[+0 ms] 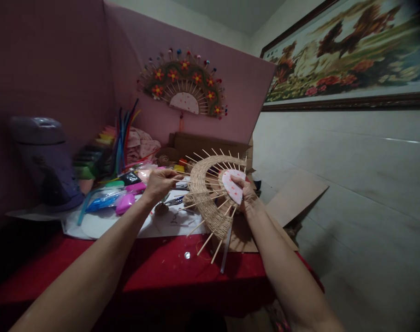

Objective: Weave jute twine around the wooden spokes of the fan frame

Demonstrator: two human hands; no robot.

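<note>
Right hand [248, 196] grips the fan's spotted center [230, 182]; left hand [161, 183] pinches a stick end, best held lightly, keeping the twine weave [200, 184] even.

The left hand [163, 183] pinches a stick tip of the twine fan [210, 186]; the right hand [247, 196] grips its spotted base [233, 186].

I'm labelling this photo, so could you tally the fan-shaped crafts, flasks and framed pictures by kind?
Fan-shaped crafts: 2 (held woven fan, displayed flowered fan)
Flasks: 1 (purple flask)
Framed pictures: 1 (wall picture)
Total: 4
</note>
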